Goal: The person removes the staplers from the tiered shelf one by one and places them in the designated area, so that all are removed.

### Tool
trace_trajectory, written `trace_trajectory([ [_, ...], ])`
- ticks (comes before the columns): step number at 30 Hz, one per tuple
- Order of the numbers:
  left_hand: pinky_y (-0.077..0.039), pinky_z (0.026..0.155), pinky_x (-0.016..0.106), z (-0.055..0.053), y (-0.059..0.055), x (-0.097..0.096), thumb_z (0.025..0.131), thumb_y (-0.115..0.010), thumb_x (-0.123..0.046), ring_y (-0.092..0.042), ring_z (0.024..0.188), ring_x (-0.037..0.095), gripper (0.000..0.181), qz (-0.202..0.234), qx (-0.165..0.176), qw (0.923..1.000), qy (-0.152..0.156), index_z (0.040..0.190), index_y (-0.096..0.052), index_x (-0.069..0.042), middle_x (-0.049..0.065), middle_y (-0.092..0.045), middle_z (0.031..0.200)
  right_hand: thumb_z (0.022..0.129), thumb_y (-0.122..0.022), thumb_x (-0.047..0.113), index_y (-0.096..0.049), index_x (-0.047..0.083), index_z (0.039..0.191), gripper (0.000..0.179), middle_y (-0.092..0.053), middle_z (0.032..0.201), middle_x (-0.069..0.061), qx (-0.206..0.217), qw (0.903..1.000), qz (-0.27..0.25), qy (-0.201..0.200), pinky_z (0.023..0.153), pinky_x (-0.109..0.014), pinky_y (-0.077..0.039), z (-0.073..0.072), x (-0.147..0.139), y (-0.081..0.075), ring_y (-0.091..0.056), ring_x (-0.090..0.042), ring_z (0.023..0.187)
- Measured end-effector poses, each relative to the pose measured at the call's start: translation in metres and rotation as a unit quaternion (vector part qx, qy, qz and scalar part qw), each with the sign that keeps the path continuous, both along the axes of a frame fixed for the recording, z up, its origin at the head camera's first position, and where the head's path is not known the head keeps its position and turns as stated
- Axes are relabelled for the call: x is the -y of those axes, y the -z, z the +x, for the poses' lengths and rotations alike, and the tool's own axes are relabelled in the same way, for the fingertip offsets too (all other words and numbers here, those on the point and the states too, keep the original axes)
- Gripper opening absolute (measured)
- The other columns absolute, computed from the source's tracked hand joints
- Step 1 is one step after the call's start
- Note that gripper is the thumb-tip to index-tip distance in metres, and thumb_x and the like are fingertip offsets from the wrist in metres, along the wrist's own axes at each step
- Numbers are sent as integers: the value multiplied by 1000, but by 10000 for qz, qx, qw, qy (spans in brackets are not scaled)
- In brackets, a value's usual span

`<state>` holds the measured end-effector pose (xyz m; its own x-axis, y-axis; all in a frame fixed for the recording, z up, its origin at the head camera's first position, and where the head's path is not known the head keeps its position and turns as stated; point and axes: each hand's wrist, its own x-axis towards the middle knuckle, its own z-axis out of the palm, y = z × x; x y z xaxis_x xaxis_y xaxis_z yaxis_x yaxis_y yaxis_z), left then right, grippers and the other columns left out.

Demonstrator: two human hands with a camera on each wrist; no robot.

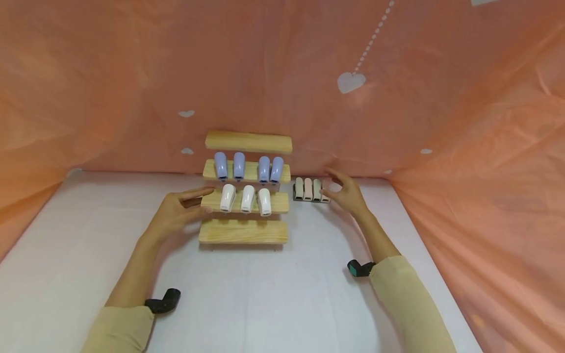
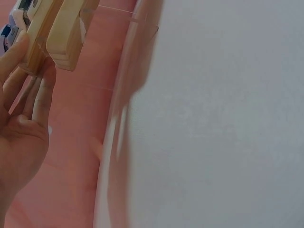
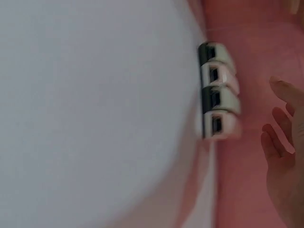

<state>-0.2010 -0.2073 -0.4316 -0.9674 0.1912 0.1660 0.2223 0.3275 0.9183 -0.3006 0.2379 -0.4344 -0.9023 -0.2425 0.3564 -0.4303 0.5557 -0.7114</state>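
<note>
A tiered wooden display rack (image 1: 243,233) stands at the back of the table. Its second tier carries purple staplers (image 1: 239,165) and the third carries three white staplers (image 1: 247,199). My left hand (image 1: 174,213) pinches the left end of the third-tier board (image 2: 35,57), thumb on one side and fingers on the other. Right of the rack sit small green staplers (image 1: 299,188) and pink staplers (image 1: 308,189), side by side in a row. My right hand (image 1: 348,193) hovers by the row's right end, fingers spread and holding nothing; the right wrist view shows a gap between them.
The top board (image 1: 248,142) and the bottom board of the rack bear no staplers. A white cloth (image 1: 282,299) covers the table. Behind and at both sides hangs a pinkish-orange curtain (image 1: 441,98) with white hearts. Each wrist wears a black camera mount (image 1: 164,301).
</note>
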Motion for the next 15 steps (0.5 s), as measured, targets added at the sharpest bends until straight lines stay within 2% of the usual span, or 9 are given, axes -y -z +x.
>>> trace_trajectory([
  [3,-48,92,12,-1,0,1,89,-78,-21,-59,119,23,53,-2,6,10000,2,136,-61,-4,14,-59,138,85,-78,5,-56,1,138,58,-60,135,-21,-19,9998,-132,-128,106,-52,-43,15,12,-22,-55,-40,123],
  [7,-51,89,15,-3,3,1,88,-78,-19,-62,111,7,52,116,-10,9999,44,135,-61,-3,16,-58,139,82,-77,-5,-54,-11,134,56,-58,130,-31,-181,9975,-470,-505,105,-58,-41,35,30,-46,-54,-48,121],
  [10,-52,88,16,-4,3,2,88,-78,-18,-63,108,4,51,157,-53,9998,52,134,-62,-2,17,-57,139,81,-77,-7,-54,-13,132,56,-59,128,-32,-302,9953,-630,-674,105,-58,-41,36,38,-49,-54,-47,120],
  [15,-51,88,15,-4,3,1,89,-78,-20,-62,110,7,51,107,-55,9999,26,134,-62,-2,16,-58,139,81,-77,-7,-55,-13,132,55,-60,127,-30,-453,9929,-720,-827,103,-59,-42,40,50,-54,-56,-44,120],
])
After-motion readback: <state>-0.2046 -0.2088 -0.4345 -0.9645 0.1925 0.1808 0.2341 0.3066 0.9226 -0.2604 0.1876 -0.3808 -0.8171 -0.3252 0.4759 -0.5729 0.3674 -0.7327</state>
